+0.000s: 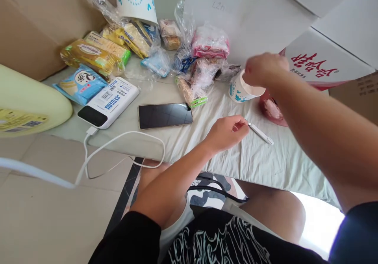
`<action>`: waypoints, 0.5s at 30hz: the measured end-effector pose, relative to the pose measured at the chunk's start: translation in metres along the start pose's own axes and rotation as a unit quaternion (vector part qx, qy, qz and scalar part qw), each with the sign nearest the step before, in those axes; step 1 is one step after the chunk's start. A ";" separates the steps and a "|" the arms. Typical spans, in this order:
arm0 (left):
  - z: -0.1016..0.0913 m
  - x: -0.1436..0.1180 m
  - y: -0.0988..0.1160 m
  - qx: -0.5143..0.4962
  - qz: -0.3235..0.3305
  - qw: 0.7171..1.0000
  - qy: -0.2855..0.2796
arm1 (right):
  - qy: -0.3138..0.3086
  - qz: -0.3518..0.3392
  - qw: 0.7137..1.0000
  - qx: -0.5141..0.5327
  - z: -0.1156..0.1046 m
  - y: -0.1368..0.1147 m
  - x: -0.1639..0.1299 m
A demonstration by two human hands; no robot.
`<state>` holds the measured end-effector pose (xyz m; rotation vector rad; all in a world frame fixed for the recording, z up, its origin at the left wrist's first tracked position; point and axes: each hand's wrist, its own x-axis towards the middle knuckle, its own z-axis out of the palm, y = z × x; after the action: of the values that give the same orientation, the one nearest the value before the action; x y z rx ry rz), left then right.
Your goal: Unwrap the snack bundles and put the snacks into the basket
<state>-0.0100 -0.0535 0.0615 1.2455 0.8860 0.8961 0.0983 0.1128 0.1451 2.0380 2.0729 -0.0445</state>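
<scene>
My right hand (267, 69), smeared by motion, is over the mouth of a white paper cup (240, 92) with blue leaf prints. Its fingertips are hidden, so I cannot see what they hold. Lower down, my left hand (228, 132) rests near the cloth with thumb and fingers curled together. At its fingertips is the metal end of a slim white tool (261, 133); whether they grip it, I cannot tell. A reddish plastic-wrapped item (271, 108) sits under my right forearm. To the left of my left hand lies a dark-screened phone (165, 115).
Wrapped snacks (94, 53) and a tilted paper bucket (136, 0) crowd the back left. A power bank (109, 102) trails a white cable (118, 138) over the table edge. White boxes (251, 23) stand behind; a pale yellow bottle (26, 98) is at left.
</scene>
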 end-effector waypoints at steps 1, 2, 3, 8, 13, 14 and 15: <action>0.000 0.000 0.000 0.012 -0.003 1.000 0.004 | 0.044 -0.026 0.999 -0.004 -0.001 -0.010 -0.008; 0.000 0.000 0.000 0.026 -0.007 1.000 0.008 | 0.077 -0.070 0.995 0.005 0.002 -0.020 -0.014; 0.001 0.000 -0.001 0.040 -0.009 0.999 0.010 | 0.103 -0.140 0.985 0.023 0.007 -0.031 -0.018; -0.001 -0.001 -0.006 0.086 -0.009 0.996 0.013 | 0.154 -0.292 0.943 0.049 0.044 -0.064 -0.012; -0.004 -0.005 -0.005 0.106 -0.009 0.994 0.020 | 0.136 -0.263 0.953 0.061 0.056 -0.053 -0.016; -0.004 -0.006 -0.004 0.108 -0.007 0.994 0.021 | 0.147 -0.257 0.951 0.085 0.056 -0.047 -0.021; -0.004 -0.006 -0.004 0.109 -0.005 0.994 0.021 | 0.164 -0.253 0.947 0.114 0.056 -0.040 -0.027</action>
<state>-0.0160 -0.0573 0.0574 1.4132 1.0443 0.8369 0.0670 0.0749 0.0903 1.6529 2.8774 -0.0361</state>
